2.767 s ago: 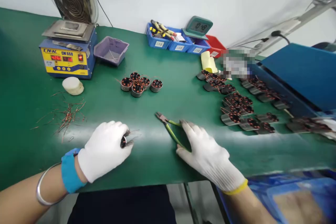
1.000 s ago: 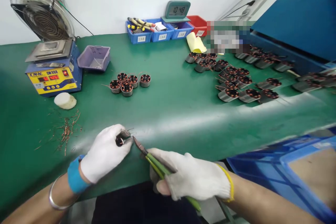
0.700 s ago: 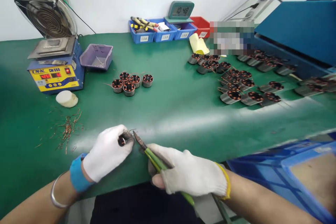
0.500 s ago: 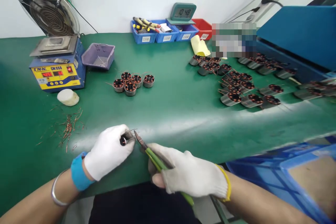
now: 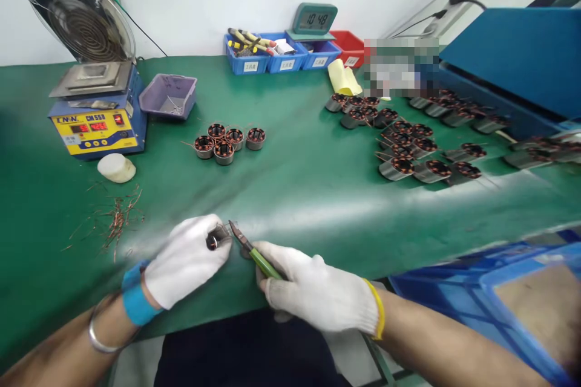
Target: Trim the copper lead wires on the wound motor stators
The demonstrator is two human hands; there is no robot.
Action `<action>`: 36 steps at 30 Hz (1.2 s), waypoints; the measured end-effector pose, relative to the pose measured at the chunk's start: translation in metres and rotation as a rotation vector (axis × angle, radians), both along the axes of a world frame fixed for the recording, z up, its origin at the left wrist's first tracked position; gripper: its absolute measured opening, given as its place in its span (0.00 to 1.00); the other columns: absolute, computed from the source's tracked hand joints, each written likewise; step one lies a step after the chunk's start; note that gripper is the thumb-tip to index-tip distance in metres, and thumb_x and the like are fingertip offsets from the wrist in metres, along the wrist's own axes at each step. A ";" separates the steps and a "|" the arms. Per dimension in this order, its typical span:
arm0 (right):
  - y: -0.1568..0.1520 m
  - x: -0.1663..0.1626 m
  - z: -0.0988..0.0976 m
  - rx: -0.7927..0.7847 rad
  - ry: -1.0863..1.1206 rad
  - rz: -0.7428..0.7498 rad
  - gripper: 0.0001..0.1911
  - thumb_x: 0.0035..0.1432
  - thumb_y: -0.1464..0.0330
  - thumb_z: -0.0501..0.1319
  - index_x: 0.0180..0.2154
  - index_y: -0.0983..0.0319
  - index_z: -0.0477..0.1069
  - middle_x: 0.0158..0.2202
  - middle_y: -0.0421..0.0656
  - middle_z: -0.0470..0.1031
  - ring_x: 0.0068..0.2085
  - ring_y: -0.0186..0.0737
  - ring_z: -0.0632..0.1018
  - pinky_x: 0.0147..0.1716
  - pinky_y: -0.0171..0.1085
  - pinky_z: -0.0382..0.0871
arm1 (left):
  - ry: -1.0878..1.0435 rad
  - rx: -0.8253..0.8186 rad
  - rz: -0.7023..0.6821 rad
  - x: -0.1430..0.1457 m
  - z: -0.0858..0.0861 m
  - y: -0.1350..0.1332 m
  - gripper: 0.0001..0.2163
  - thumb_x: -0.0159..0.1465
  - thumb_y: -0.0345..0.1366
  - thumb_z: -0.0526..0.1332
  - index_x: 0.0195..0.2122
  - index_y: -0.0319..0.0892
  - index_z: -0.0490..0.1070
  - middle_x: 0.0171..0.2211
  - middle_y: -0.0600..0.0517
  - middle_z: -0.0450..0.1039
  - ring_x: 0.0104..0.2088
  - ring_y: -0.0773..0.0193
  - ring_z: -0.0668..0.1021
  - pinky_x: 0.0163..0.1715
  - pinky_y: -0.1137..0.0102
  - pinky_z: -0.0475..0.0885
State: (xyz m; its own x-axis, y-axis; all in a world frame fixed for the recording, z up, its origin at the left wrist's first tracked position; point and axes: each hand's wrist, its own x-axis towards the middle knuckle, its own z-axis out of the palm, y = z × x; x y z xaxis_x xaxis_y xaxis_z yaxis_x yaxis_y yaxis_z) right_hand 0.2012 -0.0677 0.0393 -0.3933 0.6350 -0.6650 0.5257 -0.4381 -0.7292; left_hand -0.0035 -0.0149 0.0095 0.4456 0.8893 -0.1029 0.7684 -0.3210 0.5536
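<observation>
1. Head view: two gloved hands are at work. The left hand (image 5: pixel 188 263) is closed around one wound core (image 5: pixel 212 243), near the front edge of the bench.
2. The right hand (image 5: pixel 318 287) is wrapped around one pair of pliers (image 5: pixel 263 261); its tip is at the thin wire ends (image 5: pixel 229 228) of this core, but I cannot tell if they touch.
3. Five more cores (image 5: pixel 224 152) stand behind the hands: four close together, one just beside them on the right. Farther right there are many others, blurred, so I do not count them.
4. At the wall (image 5: pixel 190 0) are three blue bins (image 5: pixel 287 65), one red bin (image 5: pixel 347 42) and one clock (image 5: pixel 315 19).
5. The bench (image 5: pixel 299 193) is green and shiny. On its left side lie loose wire cuttings (image 5: pixel 118 221), near one white block (image 5: pixel 117 168).
</observation>
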 end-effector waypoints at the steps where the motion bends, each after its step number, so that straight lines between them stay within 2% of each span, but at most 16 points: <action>1: 0.001 0.001 0.001 0.003 -0.024 0.020 0.10 0.53 0.68 0.58 0.40 0.58 0.64 0.30 0.34 0.68 0.25 0.33 0.76 0.26 0.32 0.69 | 0.002 -0.008 -0.003 -0.001 0.001 0.000 0.05 0.59 0.34 0.56 0.26 0.44 0.66 0.24 0.55 0.71 0.26 0.65 0.72 0.28 0.69 0.64; 4: 0.002 0.005 -0.002 -0.007 -0.018 0.023 0.09 0.53 0.68 0.58 0.38 0.59 0.64 0.27 0.34 0.67 0.23 0.32 0.75 0.25 0.31 0.68 | 0.027 0.009 0.020 -0.007 0.006 -0.002 0.04 0.57 0.36 0.58 0.32 0.44 0.68 0.30 0.53 0.74 0.31 0.61 0.75 0.33 0.66 0.68; 8: 0.002 0.013 -0.014 -0.117 0.220 -0.140 0.18 0.49 0.66 0.60 0.43 0.61 0.63 0.26 0.33 0.66 0.22 0.32 0.73 0.22 0.31 0.67 | 0.063 0.039 -0.041 -0.023 0.015 -0.006 0.23 0.51 0.35 0.62 0.50 0.45 0.65 0.46 0.48 0.74 0.43 0.54 0.77 0.43 0.63 0.72; 11: 0.000 0.018 -0.022 -0.169 0.400 -0.280 0.24 0.46 0.63 0.64 0.45 0.61 0.63 0.30 0.36 0.68 0.26 0.34 0.76 0.24 0.33 0.70 | 0.104 0.098 -0.102 -0.028 0.015 -0.007 0.25 0.52 0.34 0.60 0.53 0.45 0.66 0.50 0.47 0.74 0.47 0.53 0.77 0.48 0.63 0.72; 13: -0.002 0.021 -0.026 -0.174 0.476 -0.310 0.26 0.46 0.61 0.67 0.45 0.61 0.63 0.32 0.37 0.68 0.29 0.36 0.77 0.27 0.35 0.72 | 0.205 0.146 -0.037 -0.028 0.016 -0.006 0.25 0.54 0.39 0.61 0.54 0.44 0.67 0.47 0.45 0.76 0.45 0.50 0.79 0.47 0.61 0.72; 16: -0.005 0.024 -0.030 -0.187 0.539 -0.317 0.28 0.46 0.59 0.69 0.47 0.61 0.64 0.34 0.39 0.69 0.30 0.37 0.78 0.29 0.38 0.73 | 0.346 0.295 0.199 -0.031 0.024 -0.004 0.29 0.54 0.53 0.62 0.52 0.40 0.70 0.37 0.43 0.78 0.38 0.44 0.79 0.40 0.55 0.73; 18: -0.007 0.025 -0.032 -0.196 0.561 -0.326 0.29 0.48 0.58 0.69 0.49 0.61 0.64 0.34 0.39 0.68 0.31 0.38 0.78 0.31 0.39 0.72 | 0.269 0.444 0.269 -0.039 0.031 -0.005 0.25 0.56 0.51 0.61 0.49 0.41 0.71 0.38 0.43 0.77 0.40 0.45 0.78 0.43 0.55 0.72; 19: -0.008 0.025 -0.033 -0.197 0.566 -0.332 0.29 0.49 0.58 0.69 0.50 0.61 0.64 0.35 0.39 0.68 0.31 0.38 0.78 0.32 0.39 0.72 | 0.192 0.482 0.200 -0.043 0.034 -0.005 0.21 0.57 0.46 0.60 0.50 0.42 0.70 0.43 0.43 0.76 0.45 0.46 0.77 0.47 0.56 0.71; 21: -0.010 0.026 -0.036 -0.188 0.568 -0.342 0.31 0.50 0.57 0.69 0.52 0.61 0.64 0.35 0.39 0.68 0.32 0.38 0.77 0.32 0.39 0.72 | 0.100 0.451 -0.091 -0.048 0.036 -0.005 0.22 0.58 0.35 0.58 0.55 0.45 0.67 0.57 0.47 0.69 0.58 0.49 0.70 0.57 0.57 0.66; 23: -0.011 0.027 -0.038 -0.176 0.569 -0.337 0.32 0.49 0.55 0.69 0.53 0.60 0.64 0.35 0.40 0.67 0.32 0.38 0.76 0.32 0.39 0.71 | 0.145 0.356 -0.370 -0.048 0.032 -0.004 0.25 0.57 0.28 0.55 0.57 0.47 0.65 0.61 0.50 0.66 0.63 0.51 0.65 0.64 0.54 0.57; 24: -0.012 0.027 -0.039 -0.172 0.571 -0.324 0.32 0.49 0.55 0.69 0.52 0.60 0.64 0.35 0.40 0.67 0.32 0.38 0.76 0.31 0.39 0.70 | 0.208 0.325 -0.423 -0.046 0.028 -0.003 0.24 0.58 0.27 0.54 0.57 0.46 0.66 0.59 0.49 0.68 0.61 0.51 0.66 0.65 0.52 0.55; 26: -0.012 0.026 -0.037 -0.170 0.569 -0.294 0.32 0.48 0.53 0.69 0.50 0.61 0.64 0.36 0.40 0.67 0.32 0.38 0.75 0.30 0.38 0.69 | 0.327 0.288 -0.381 -0.040 0.021 -0.001 0.19 0.62 0.28 0.53 0.54 0.44 0.69 0.50 0.47 0.75 0.52 0.50 0.74 0.60 0.49 0.61; 28: -0.012 0.025 -0.032 -0.174 0.523 -0.256 0.30 0.48 0.53 0.67 0.49 0.61 0.64 0.36 0.41 0.67 0.32 0.38 0.75 0.30 0.38 0.68 | 0.382 0.248 -0.274 -0.036 0.019 0.001 0.18 0.61 0.36 0.58 0.53 0.42 0.70 0.47 0.45 0.76 0.45 0.48 0.77 0.51 0.51 0.70; 30: -0.010 0.023 -0.023 -0.121 0.359 -0.185 0.27 0.49 0.55 0.65 0.49 0.59 0.65 0.37 0.41 0.68 0.32 0.39 0.74 0.31 0.38 0.68 | 0.365 0.204 -0.194 -0.035 0.020 0.001 0.22 0.57 0.40 0.62 0.53 0.42 0.69 0.49 0.44 0.74 0.45 0.47 0.77 0.46 0.54 0.73; 34: -0.002 0.011 -0.008 0.222 -0.224 -0.056 0.23 0.53 0.64 0.60 0.52 0.54 0.65 0.41 0.43 0.74 0.38 0.44 0.75 0.39 0.42 0.65 | 0.313 0.126 -0.100 -0.042 0.022 0.002 0.23 0.55 0.35 0.60 0.54 0.43 0.68 0.51 0.45 0.74 0.47 0.50 0.78 0.47 0.59 0.73; 36: 0.007 -0.004 -0.007 0.355 -0.347 -0.079 0.23 0.53 0.66 0.59 0.52 0.53 0.65 0.42 0.43 0.75 0.39 0.45 0.76 0.41 0.43 0.64 | 0.287 0.109 -0.033 -0.044 0.020 0.003 0.28 0.55 0.37 0.61 0.58 0.41 0.64 0.52 0.44 0.73 0.49 0.48 0.78 0.48 0.60 0.74</action>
State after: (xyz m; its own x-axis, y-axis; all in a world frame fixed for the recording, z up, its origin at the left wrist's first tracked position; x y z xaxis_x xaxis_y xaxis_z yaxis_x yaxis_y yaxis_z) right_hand 0.1974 -0.0610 0.0319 -0.1286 0.8649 -0.4853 0.7387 -0.2429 -0.6287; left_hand -0.0474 -0.0123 0.0294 0.4411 0.8875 -0.1331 0.8765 -0.3942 0.2764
